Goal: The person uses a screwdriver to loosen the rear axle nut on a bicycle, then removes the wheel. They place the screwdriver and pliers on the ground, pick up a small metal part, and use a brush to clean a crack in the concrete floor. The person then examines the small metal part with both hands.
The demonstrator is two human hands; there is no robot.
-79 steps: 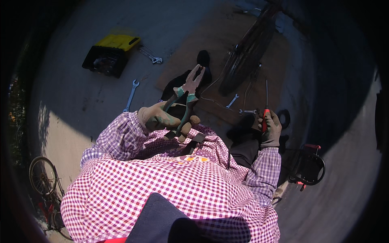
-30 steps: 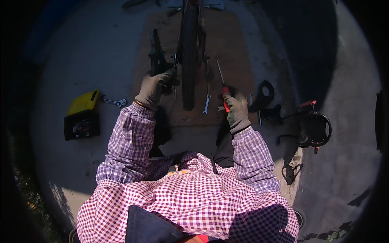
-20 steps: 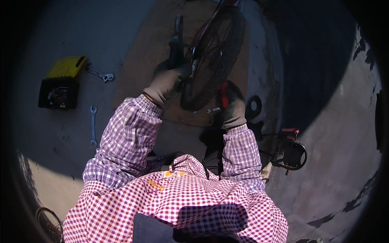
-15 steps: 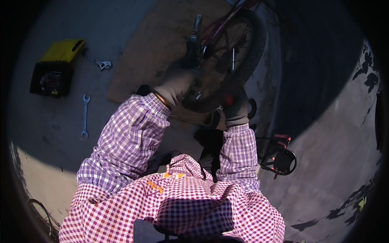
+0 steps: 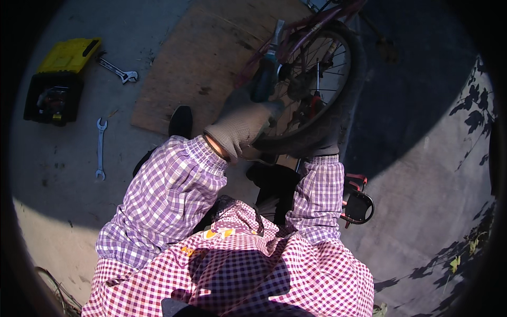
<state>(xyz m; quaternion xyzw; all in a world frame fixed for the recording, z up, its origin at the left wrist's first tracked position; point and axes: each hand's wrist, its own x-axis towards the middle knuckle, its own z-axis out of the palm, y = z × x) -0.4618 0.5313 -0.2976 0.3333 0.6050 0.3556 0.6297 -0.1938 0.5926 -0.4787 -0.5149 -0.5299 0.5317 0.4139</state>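
My left hand (image 5: 245,119), in a grey knit glove, is closed around the dark green handle (image 5: 264,79) of a tool with a flat metal blade (image 5: 277,34) pointing away from me. It is beside the spoked bicycle wheel (image 5: 346,92), which has a black tyre and joins a purple frame (image 5: 306,29). My right hand (image 5: 323,147), dark-gloved and in deep shadow, is at the near side of the tyre; its fingers are hidden. Within the wheel's outline shows a thin metal shaft (image 5: 318,76) above a red and black part (image 5: 315,104). Whether my right hand holds that part is unclear.
A brown board (image 5: 179,68) lies under the bicycle. To the left are an open yellow and black toolbox (image 5: 50,98), an adjustable wrench (image 5: 119,70) and an open-ended wrench (image 5: 101,148). A black and red round-framed object (image 5: 359,206) lies at the right. Dark shoes show near my arms.
The wheel and both hands appear farther right in the view, while the toolbox and wrenches sit farther left. The red part shows higher inside the wheel. My left hand keeps the green-handled tool.
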